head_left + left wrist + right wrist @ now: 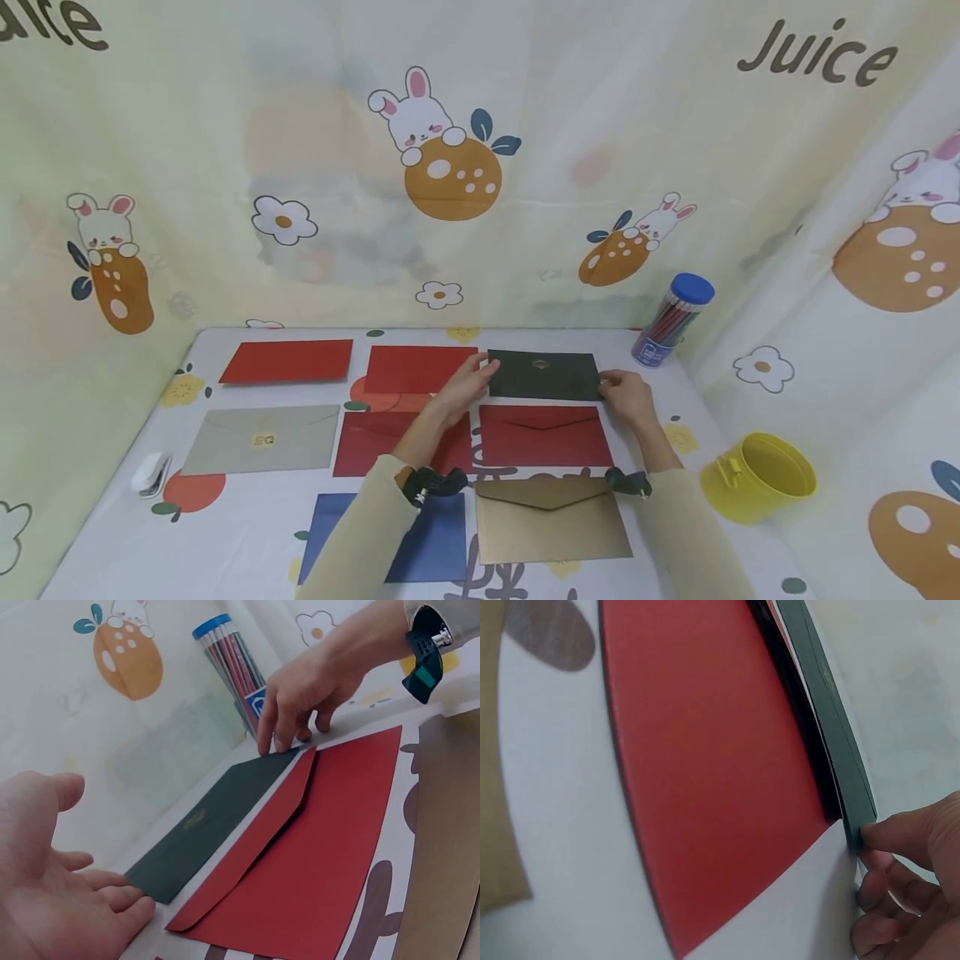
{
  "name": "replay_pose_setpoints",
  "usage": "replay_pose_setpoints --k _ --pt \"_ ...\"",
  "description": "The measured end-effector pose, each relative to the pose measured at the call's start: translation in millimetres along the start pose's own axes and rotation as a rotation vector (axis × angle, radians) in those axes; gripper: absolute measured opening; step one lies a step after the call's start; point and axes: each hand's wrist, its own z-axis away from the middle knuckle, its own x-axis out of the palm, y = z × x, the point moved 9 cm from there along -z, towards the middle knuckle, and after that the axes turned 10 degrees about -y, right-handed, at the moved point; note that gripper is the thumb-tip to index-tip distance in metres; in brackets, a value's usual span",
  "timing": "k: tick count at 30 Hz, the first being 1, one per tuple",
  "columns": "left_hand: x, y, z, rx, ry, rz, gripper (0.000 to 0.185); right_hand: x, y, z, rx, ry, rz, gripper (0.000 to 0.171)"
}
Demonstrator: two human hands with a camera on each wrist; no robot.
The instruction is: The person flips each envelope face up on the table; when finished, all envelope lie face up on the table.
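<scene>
A dark green envelope (544, 376) with a small gold emblem lies in the back row of the table, right of a bright red envelope (420, 369). My left hand (459, 390) is at its left end; in the left wrist view the fingers of this hand (67, 892) are extended, fingertips against the envelope's edge. At the opposite end my right hand (630, 396) pinches the right edge between thumb and fingers, as the right wrist view shows. A dark red envelope (546, 442) with a pointed flap lies just in front of the green one.
Another red envelope (288, 362), a grey envelope (262, 421), a second dark red one (367, 442), a blue one (330, 533) and a gold one (551, 533) lie around. A white stapler (152, 473) sits left; a pencil jar (671, 321) and yellow bucket (738, 492) stand right.
</scene>
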Motion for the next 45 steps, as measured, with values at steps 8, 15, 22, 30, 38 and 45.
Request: replay_pose_setpoints --k 8,15,22,30,38,45 --pt "1.4 -0.4 -0.7 0.001 0.016 -0.026 0.074 -1 2 -2 0.006 0.006 0.028 0.044" --pt "-1.2 -1.4 2.5 0.001 0.013 -0.022 0.074 1 6 -4 0.033 0.004 0.035 0.041" --pt "-26.8 14.2 25.4 0.048 0.0 -0.028 0.073 3 -29 -6 0.008 0.076 -0.003 0.034" --pt "-116.3 47.6 87.3 0.155 0.085 0.024 0.066 61 -144 -10 -0.212 -0.055 -0.207 0.03" --pt "-235.2 61.3 169.8 0.114 0.292 -0.077 0.064 161 -254 5 -0.354 -0.314 -0.33 0.034" --pt "-317.0 50.5 235.1 -0.006 0.668 -0.143 0.062 231 -315 14 -0.361 -0.494 -0.452 0.046"
